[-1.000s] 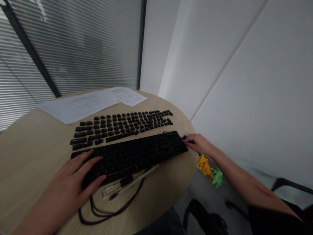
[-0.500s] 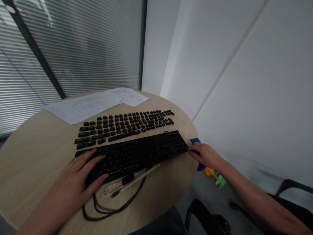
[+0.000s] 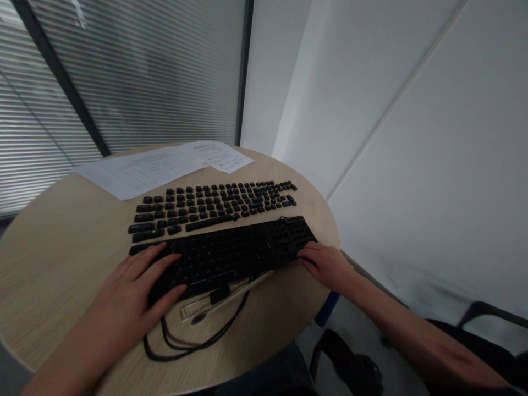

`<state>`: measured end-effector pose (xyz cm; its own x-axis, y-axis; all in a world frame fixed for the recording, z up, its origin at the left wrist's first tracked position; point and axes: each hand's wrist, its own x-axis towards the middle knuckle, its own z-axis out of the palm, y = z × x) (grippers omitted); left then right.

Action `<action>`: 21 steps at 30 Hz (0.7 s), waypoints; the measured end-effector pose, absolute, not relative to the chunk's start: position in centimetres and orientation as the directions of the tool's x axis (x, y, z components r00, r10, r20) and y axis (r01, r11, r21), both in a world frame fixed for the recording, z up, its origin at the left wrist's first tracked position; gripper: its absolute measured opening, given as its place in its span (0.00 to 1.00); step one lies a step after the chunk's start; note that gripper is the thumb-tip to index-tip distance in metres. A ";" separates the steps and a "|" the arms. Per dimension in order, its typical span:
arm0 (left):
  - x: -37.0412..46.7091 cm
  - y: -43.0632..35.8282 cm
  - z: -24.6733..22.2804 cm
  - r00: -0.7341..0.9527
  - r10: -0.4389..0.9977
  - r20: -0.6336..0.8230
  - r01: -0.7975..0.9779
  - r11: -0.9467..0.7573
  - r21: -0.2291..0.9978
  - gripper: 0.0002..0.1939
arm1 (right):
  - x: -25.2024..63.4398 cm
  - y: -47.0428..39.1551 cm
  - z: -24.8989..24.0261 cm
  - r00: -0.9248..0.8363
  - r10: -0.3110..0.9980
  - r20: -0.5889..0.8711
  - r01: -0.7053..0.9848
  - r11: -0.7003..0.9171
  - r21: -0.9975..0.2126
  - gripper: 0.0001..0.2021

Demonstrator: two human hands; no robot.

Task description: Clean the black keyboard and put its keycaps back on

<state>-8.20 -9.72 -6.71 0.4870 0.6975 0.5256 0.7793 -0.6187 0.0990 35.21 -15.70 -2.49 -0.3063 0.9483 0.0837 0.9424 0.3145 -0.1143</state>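
Note:
A black keyboard (image 3: 223,253) with its keycaps off lies slantwise across the round table. My left hand (image 3: 132,286) rests on its left end, fingers spread over the top and thumb along the near side. At the right end, my right hand (image 3: 324,264) pinches a blue cloth (image 3: 328,309) against the number-pad area. Most of the cloth is hidden by the hand; part hangs below the wrist, past the table edge. Behind the keyboard, loose black keycaps (image 3: 210,208) lie in rows, with the long space bar (image 3: 209,222) nearest.
In front of the keyboard lie a slim pale stick (image 3: 235,294) with a dark oval end and a black cable (image 3: 198,347). Printed papers (image 3: 144,169) are at the table's back. A white wall (image 3: 412,165) stands to the right, with a black chair (image 3: 350,357) below.
My right hand has moved left with the blue cloth, from the keyboard's right edge onto its number-pad end. My left hand stays on the keyboard. The view has shifted slightly.

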 end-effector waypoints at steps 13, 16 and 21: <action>-8.2 -9.8 -7.0 0.427 0.760 0.490 0.787 -0.579 0.213 0.33 | 34.2 -12.9 -1.5 -0.317 0.942 0.112 0.936 0.330 -0.121 0.10; -8.0 -10.0 -6.8 0.428 0.763 0.484 0.786 -0.578 0.217 0.32 | 34.3 -12.8 -0.9 -0.337 0.941 0.032 0.939 0.339 -0.067 0.11; -7.8 -10.3 -6.3 0.434 0.765 0.476 0.790 -0.577 0.206 0.33 | 34.7 -12.5 -0.4 -0.352 0.936 0.023 0.935 0.353 -0.039 0.12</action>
<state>-7.80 -10.27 -6.33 0.4340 0.7647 0.4763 0.7905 -0.5768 0.2059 34.71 -12.54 -0.40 -0.3525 0.9355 0.0233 0.9348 0.3532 -0.0389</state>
